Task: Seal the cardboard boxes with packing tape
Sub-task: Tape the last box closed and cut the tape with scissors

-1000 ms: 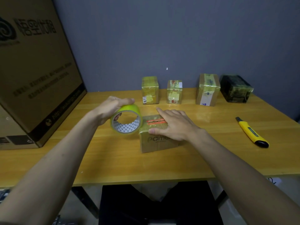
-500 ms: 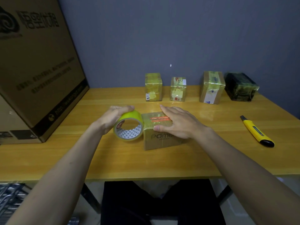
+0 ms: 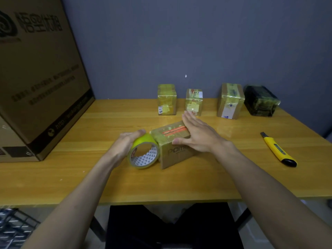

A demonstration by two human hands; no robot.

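A small cardboard box with a red label strip on top sits mid-table, turned at an angle. My right hand lies flat on its top, fingers spread, thumb over the front edge. My left hand grips a yellow-green roll of packing tape, held on edge against the box's left side. Yellowish tape covers the top left part of the box. Whether a strip runs from the roll to the box is hidden.
Three taped small boxes and a dark wrapped box line the wall. A yellow utility knife lies at the right. A large cardboard carton fills the table's left end.
The box has turned counter-clockwise under my right hand. My left hand has lowered the tape roll down the box's left side, closer to the table.
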